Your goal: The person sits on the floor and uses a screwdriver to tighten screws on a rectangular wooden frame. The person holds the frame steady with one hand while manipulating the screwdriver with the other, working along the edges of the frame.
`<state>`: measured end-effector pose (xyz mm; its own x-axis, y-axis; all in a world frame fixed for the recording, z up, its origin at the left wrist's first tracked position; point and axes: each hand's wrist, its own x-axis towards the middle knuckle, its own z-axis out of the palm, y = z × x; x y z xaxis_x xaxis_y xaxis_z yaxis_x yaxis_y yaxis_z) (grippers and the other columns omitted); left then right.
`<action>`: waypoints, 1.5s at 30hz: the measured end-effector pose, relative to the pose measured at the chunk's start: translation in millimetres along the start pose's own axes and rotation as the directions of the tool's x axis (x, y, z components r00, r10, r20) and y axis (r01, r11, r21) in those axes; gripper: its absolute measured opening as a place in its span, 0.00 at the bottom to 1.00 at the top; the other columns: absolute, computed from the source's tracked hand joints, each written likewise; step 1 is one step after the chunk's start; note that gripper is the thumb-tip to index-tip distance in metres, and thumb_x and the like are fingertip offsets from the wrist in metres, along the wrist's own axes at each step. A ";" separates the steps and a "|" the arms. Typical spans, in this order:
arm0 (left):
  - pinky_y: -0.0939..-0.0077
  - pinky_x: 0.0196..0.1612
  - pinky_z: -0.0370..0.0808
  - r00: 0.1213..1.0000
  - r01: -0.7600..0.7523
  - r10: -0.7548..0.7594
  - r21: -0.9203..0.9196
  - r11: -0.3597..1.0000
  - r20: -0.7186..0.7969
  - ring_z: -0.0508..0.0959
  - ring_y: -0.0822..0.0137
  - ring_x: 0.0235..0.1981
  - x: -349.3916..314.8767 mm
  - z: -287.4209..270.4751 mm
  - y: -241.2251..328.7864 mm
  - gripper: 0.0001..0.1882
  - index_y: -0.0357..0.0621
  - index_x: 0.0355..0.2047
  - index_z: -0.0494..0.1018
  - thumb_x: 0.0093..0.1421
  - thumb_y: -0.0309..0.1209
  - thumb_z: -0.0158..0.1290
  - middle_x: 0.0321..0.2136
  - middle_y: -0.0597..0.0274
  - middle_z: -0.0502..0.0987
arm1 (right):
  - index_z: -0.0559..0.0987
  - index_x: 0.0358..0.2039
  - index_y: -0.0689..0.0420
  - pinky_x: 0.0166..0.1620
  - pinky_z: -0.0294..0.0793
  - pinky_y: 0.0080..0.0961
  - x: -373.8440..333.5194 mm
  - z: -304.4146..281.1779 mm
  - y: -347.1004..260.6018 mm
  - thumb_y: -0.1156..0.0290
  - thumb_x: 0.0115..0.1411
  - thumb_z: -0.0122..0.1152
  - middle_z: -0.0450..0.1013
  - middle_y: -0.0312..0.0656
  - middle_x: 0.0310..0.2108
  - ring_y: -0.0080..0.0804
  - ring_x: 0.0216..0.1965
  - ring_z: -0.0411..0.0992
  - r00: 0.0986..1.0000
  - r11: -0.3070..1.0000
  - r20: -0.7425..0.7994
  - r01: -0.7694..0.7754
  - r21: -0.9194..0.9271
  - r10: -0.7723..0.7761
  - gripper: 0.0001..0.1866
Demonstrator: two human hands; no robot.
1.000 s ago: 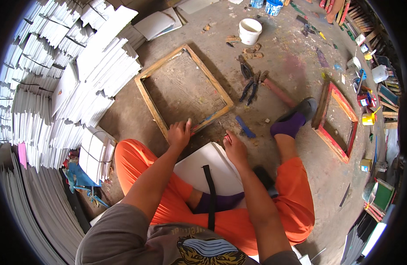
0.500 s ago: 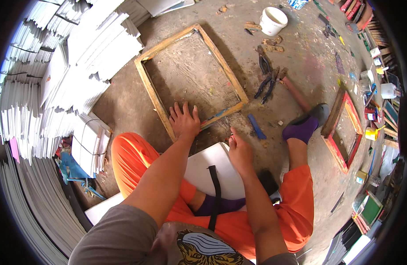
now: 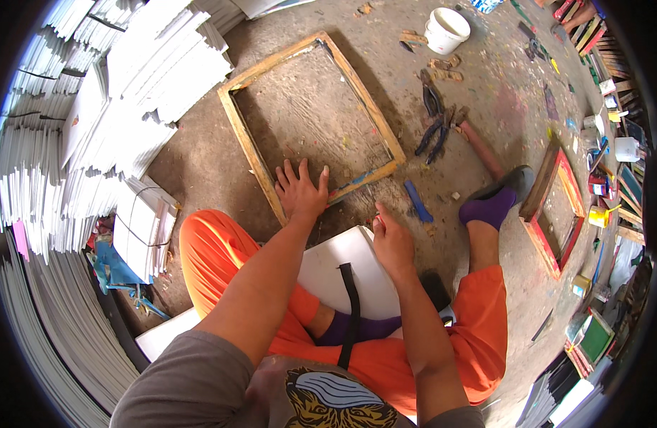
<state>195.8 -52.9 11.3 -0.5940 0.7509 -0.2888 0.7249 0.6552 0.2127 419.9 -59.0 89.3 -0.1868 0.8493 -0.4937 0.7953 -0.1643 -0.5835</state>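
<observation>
A wooden frame [image 3: 367, 107] with a worn, paint-marked surface lies flat on the floor ahead of me. My left hand [image 3: 300, 194] rests on its near side close to the left corner, fingers spread. Just outside the frame's near right part is my right hand [image 3: 392, 242], closed with the index finger pointing forward. A small bit of red shows at its fingers, but what it grips is mostly hidden. Beyond that hand lies a blue strip [image 3: 417, 202]. Pliers with dark handles [image 3: 432, 114] and a hammer [image 3: 481, 148] lie right of the frame.
A white bucket [image 3: 446, 32] stands at the far right of the frame. A red-painted wooden frame [image 3: 554, 210] lies beyond my outstretched foot. Tall stacks of white sheets [image 3: 157, 64] line the left. A white board [image 3: 342, 267] lies under my arms. Paint pots [image 3: 601, 216] crowd the right edge.
The view has shifted slightly. A thin tip seen ahead of my right fingers earlier no longer shows clearly. My left hand stays on the frame.
</observation>
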 end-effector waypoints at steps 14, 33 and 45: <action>0.34 0.75 0.48 0.997 -0.077 0.077 0.005 0.997 -0.025 0.46 0.30 0.77 6.8 16.3 -11.3 0.33 0.50 0.73 0.62 0.73 0.50 0.46 0.76 0.35 0.50 | 0.75 0.67 0.54 0.50 0.79 0.54 16.4 -16.6 -51.9 0.69 0.68 0.51 0.83 0.56 0.43 0.59 0.45 0.81 0.993 0.953 0.104 -0.027 -0.303 0.061 0.26; 0.31 0.75 0.45 0.992 -0.108 0.107 0.005 0.994 0.059 0.41 0.33 0.79 4.3 8.9 -8.4 0.31 0.51 0.74 0.59 0.76 0.47 0.40 0.78 0.38 0.47 | 0.75 0.68 0.55 0.44 0.80 0.49 9.0 -12.4 -47.2 0.69 0.69 0.54 0.83 0.54 0.36 0.55 0.39 0.83 0.993 0.944 0.110 -0.002 -0.331 0.040 0.26; 0.33 0.76 0.44 0.990 -0.109 0.110 -0.016 0.994 0.089 0.39 0.33 0.79 4.1 6.8 -4.2 0.31 0.50 0.75 0.58 0.76 0.47 0.38 0.78 0.38 0.46 | 0.74 0.70 0.47 0.14 0.63 0.34 31.6 42.8 49.5 0.61 0.75 0.56 0.72 0.36 0.20 0.29 0.14 0.68 0.868 0.901 -0.258 0.378 -0.211 -0.424 0.25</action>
<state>192.7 -53.1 2.9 -0.4773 0.8078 -0.3460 0.7796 0.5709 0.2575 428.6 -61.7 17.3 -0.3509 0.9363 -0.0147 0.7682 0.2788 -0.5764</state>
